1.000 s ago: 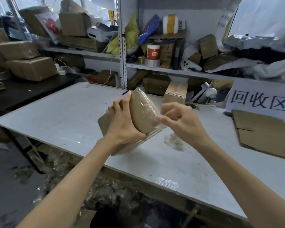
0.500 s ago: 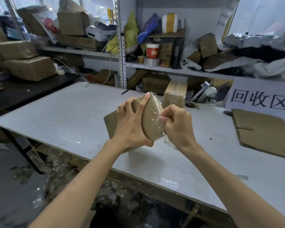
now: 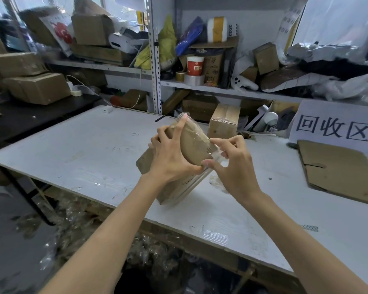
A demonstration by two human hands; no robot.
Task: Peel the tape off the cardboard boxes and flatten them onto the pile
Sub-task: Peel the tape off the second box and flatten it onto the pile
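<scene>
Beneath cluttered shelves (image 3: 221,89), white table (image 3: 83,149) bears flattened cardboard (image 3: 336,172)

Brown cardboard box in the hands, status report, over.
Left hand grips brown cardboard box. Right hand pinches clear tape strip at its edge. Nothing blocking.

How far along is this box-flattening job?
Done: flattened cardboard lies at the right end of the table. In hand: the left hand holds a tilted box while the right hand pinches clear tape at its edge. Left: peeling it, flattening it, then the taped box behind.
</scene>
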